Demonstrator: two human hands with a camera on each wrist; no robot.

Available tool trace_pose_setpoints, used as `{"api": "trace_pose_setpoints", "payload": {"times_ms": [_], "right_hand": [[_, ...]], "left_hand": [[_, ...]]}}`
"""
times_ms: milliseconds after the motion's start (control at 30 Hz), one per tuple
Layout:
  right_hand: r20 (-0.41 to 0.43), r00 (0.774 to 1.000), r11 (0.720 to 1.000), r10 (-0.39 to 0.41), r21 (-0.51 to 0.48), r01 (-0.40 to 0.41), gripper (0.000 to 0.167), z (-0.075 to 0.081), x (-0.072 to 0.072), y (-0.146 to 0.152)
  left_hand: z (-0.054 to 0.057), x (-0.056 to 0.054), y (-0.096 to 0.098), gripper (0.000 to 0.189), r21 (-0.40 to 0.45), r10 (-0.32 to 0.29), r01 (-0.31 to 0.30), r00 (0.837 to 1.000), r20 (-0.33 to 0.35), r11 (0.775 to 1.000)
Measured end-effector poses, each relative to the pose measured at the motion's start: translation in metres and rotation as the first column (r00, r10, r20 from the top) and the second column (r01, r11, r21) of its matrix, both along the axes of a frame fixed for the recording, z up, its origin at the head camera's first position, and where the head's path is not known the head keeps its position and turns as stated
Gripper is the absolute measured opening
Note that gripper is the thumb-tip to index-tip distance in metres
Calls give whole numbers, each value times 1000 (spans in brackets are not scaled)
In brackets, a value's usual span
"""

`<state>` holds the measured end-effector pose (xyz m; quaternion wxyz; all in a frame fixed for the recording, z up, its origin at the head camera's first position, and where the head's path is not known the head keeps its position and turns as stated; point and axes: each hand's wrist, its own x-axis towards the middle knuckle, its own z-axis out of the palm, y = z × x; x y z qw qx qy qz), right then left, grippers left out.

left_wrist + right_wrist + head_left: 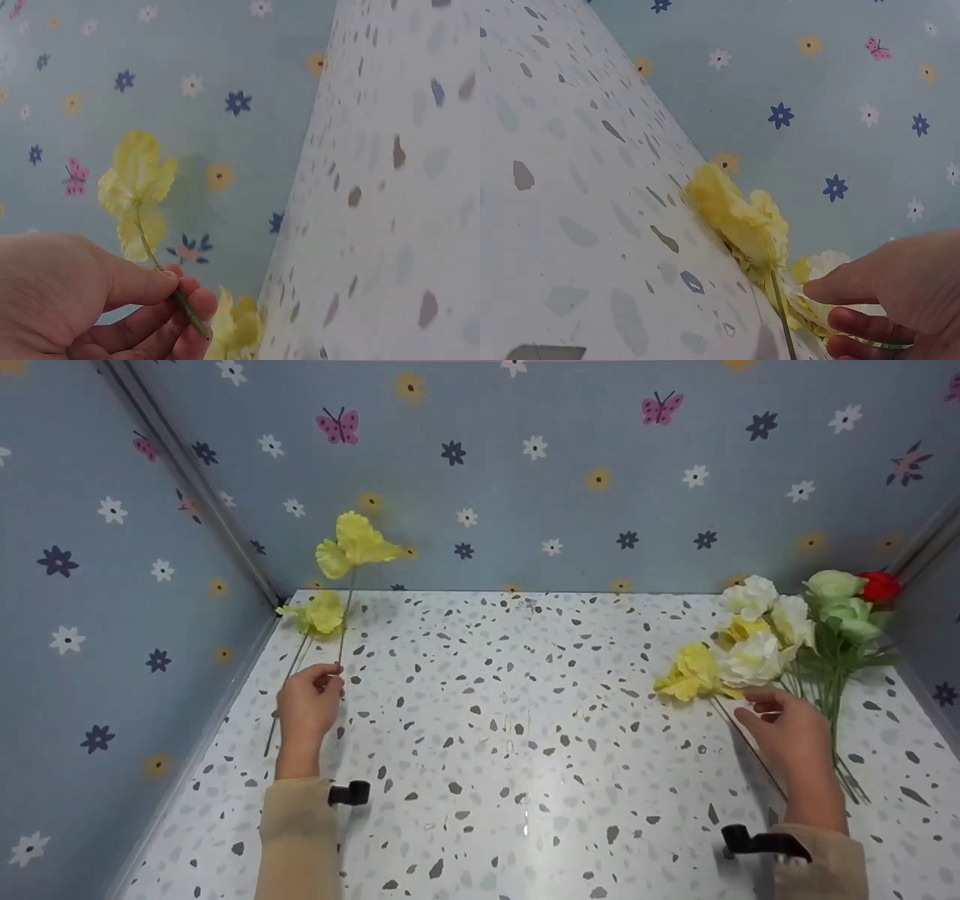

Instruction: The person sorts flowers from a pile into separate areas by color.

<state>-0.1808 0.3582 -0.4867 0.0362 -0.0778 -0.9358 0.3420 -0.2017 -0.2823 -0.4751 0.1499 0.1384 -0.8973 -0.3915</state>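
Note:
My left hand (309,703) pinches the stem of a yellow artificial flower (358,541) between thumb and fingers. In the left wrist view that flower (137,187) stands up from the fingertips, its stem end poking out below them. Just behind, a second yellow flower (321,615) lies on the speckled table (517,720). On the other side, my right hand (787,731) has its thumb and fingers apart beside the stem of another yellow flower (691,673). The right wrist view shows this flower (739,217) lying on the table, its stem in front of the parted fingers.
Several white flowers (750,658) lie at the right, overlapping another yellow one. Beyond them are pale green flowers (846,607) with leafy stems and a red flower (880,587). Patterned blue panels (517,487) enclose the table at the back and sides.

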Motion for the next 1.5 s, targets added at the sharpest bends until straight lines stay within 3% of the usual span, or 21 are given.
{"api": "trace_pose_setpoints", "payload": {"times_ms": [233,500,667,833,1167,1500], "right_hand": [[88,996,1000,25,1,-26,55,-1,1,6],[115,991,997,69,12,-70,51,-4,1,5],[105,990,996,90,12,-92,45,-7,0,5],[125,986,994,107,-10,-106,45,-5,0,2],[171,979,994,112,-7,-112,39,-6,-2,1],[141,982,992,127,-17,-126,35,-5,-4,-3]], "left_hand": [[-19,10,-45,29,22,102,-107,984,147,994],[-32,13,-59,29,-34,167,-164,979,114,986],[-37,13,-61,26,-60,177,-170,971,158,984],[-38,14,-61,24,-72,192,-181,964,184,981],[-35,13,-58,27,-84,164,-150,967,194,985],[-29,9,-54,30,-77,177,-162,944,277,984]]}}
